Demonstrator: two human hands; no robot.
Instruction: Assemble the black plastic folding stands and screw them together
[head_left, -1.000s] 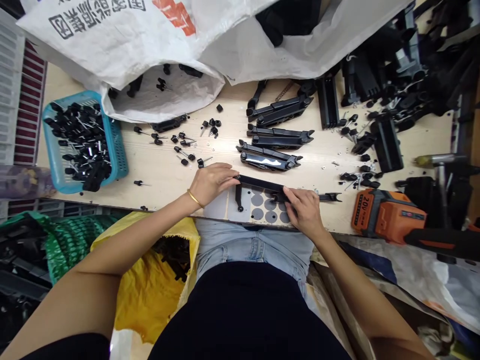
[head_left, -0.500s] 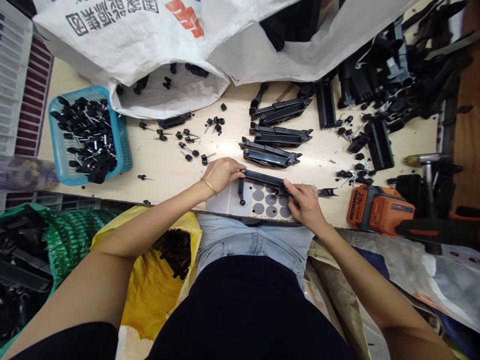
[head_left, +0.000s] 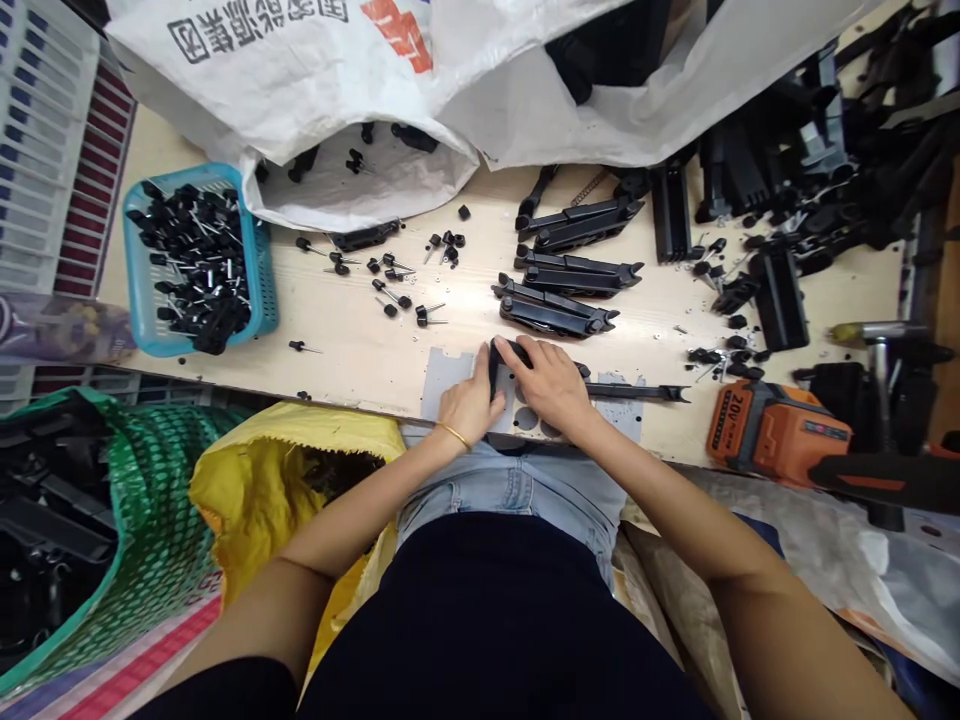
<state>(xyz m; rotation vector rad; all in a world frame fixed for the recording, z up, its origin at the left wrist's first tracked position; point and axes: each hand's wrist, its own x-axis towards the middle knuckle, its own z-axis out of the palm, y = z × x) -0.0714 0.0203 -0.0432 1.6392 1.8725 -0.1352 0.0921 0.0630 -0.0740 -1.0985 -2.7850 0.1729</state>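
A black jointed plastic arm [head_left: 637,392] lies at the table's front edge, its long forked part pointing right. My left hand [head_left: 469,402], with a gold bangle at the wrist, grips the arm's short link between index finger and thumb. Over the corner joint and the long bar lies my right hand [head_left: 553,388], its fingers closed round them and hiding most of the bar. Beneath both hands is a grey sheet with round marks [head_left: 526,418]. Just beyond them sits a row of folded black arms [head_left: 559,312].
A blue basket [head_left: 266,290] of black knobs with metal pins stands at the left. White sacks [head_left: 300,90] lie across the back. Black parts [head_left: 780,295] crowd the right side, near an orange 20V battery tool [head_left: 780,430]. A yellow sack [head_left: 255,450] hangs below the front edge.
My right hand has slid left along the arm to the corner joint, near my left hand. My left hand has moved down onto the short link. The view has shifted slightly.
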